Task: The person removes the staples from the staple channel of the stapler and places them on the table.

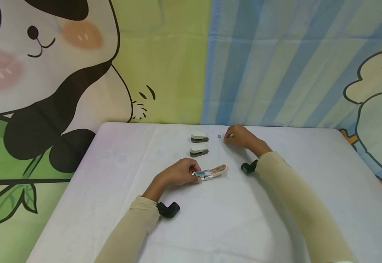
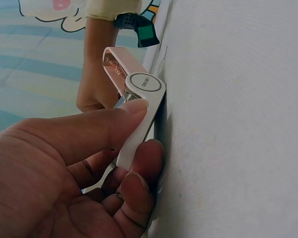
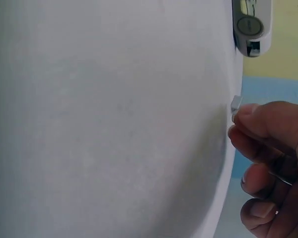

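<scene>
A white and pink stapler (image 1: 210, 172) is pinched by my left hand (image 1: 181, 171), low over the table. In the left wrist view, the left thumb presses the white arm of the stapler (image 2: 145, 116) near its round disc, while the pink part angles away. My right hand (image 1: 241, 137) is near the far edge, its fingers bent and thumb close to the index finger. A small grey block like a strip of staples (image 1: 219, 136) lies just left of its fingertips. In the right wrist view, this grey block (image 3: 236, 103) shows beside the thumb tip.
Two small white staplers with grey bases, a farther one (image 1: 199, 137) and a nearer one (image 1: 199, 150), stand between the hands towards the back. The white-covered table (image 1: 230, 226) ends at a printed cloth backdrop (image 1: 164, 65). Dark wrist cameras sit on both sleeves.
</scene>
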Motion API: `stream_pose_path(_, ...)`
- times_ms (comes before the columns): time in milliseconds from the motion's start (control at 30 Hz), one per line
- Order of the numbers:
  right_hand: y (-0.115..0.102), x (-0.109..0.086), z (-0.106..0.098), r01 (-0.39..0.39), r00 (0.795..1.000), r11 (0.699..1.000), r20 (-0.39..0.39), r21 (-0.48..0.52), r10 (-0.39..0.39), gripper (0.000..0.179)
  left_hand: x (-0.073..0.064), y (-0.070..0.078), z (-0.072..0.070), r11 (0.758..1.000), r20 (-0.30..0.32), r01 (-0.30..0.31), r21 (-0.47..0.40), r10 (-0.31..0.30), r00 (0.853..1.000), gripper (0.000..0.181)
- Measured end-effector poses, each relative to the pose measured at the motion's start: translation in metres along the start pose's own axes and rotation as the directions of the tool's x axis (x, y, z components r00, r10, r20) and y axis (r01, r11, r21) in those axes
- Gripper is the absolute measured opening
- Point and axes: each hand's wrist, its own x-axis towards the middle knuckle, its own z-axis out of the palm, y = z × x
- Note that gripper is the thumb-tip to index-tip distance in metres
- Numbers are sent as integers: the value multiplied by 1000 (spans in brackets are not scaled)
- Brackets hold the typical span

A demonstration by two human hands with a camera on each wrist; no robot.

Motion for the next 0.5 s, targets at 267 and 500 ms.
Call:
stream_pose_path(267, -25, -22, 8, 166, 984, 981, 45, 99, -171, 16, -2, -2, -3, 1000, -19, 23, -5, -23, 1000, 17)
stream_pose_path(500, -39, -57, 14, 200, 953, 942, 170, 269, -251, 20, -2, -2, -1, 1000, -18, -13, -26, 12, 1000, 17)
